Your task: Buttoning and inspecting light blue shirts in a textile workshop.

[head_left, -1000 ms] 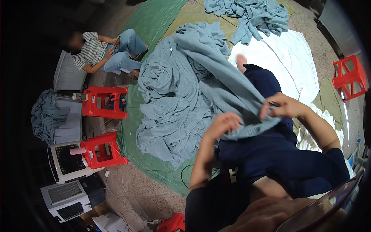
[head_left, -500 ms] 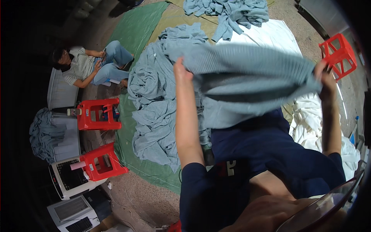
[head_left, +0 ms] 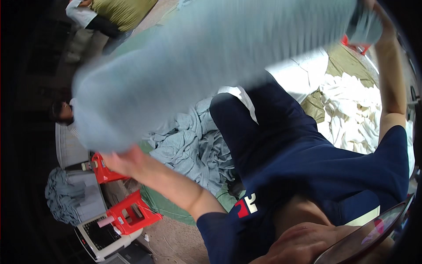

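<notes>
A navy short-sleeved shirt (head_left: 303, 176) — bearing a red-and-white emblem (head_left: 245, 206) — is worn with dark navy trousers (head_left: 263, 125) and glasses (head_left: 371, 233).

Beyond the left edge of the green sheet (head_left: 165, 204), you have a red stool (head_left: 121, 220) near a cream-and-black appliance (head_left: 107, 252), with a second red stool (head_left: 102, 172) farther off. At your right, white cloth (head_left: 351, 116) lies heaped by an olive sheet (head_left: 351, 64).

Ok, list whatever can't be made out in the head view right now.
All in the head view:
Held-up grey-blue cloth: blurred by motion, cut off by the top edge.
Left hand: blurred; exact finger placement unclear.
Right hand: at the top edge, fingers not clearly shown.
Co-worker at left: mostly hidden behind the cloth.
Upper-left co-worker: head cut off by the top edge.
</notes>
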{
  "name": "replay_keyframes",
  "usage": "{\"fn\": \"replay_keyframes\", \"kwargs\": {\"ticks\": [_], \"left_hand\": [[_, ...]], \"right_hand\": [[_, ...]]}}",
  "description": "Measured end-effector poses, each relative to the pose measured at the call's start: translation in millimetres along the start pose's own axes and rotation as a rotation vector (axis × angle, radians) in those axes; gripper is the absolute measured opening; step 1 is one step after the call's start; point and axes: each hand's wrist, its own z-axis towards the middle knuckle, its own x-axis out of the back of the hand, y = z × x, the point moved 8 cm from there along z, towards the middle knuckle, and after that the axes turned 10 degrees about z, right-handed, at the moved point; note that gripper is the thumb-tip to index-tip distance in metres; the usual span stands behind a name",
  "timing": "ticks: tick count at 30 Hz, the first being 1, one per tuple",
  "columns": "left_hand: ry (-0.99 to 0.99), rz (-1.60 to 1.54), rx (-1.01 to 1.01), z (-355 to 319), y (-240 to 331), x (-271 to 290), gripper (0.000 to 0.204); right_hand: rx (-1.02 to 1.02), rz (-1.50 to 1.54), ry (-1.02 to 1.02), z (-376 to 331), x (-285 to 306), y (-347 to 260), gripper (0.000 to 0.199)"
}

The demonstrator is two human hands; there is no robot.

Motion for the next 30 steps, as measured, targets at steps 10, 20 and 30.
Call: {"fn": "replay_keyframes", "kwargs": {"ticks": [10, 20, 30], "left_hand": [[0.100, 1.430, 0.757, -158.8, -116.2, 271.8, 0.055], [-0.823, 0.353, 0.685, -226.6, -193.4, -95.2, 0.034], [-1.061, 0.077, 0.881, -307.6, -237.7, -199.4, 0.025]], "right_hand": [[-1.101, 0.230, -0.016, -167.1, -56.5, 282.8, 0.019], [-0.890, -0.501, 0.931, -296.4, 180.9, 337.6, 0.036], [-0.676, 0.521, 1.168, -289.3, 143.9, 376.8, 0.034]]}}
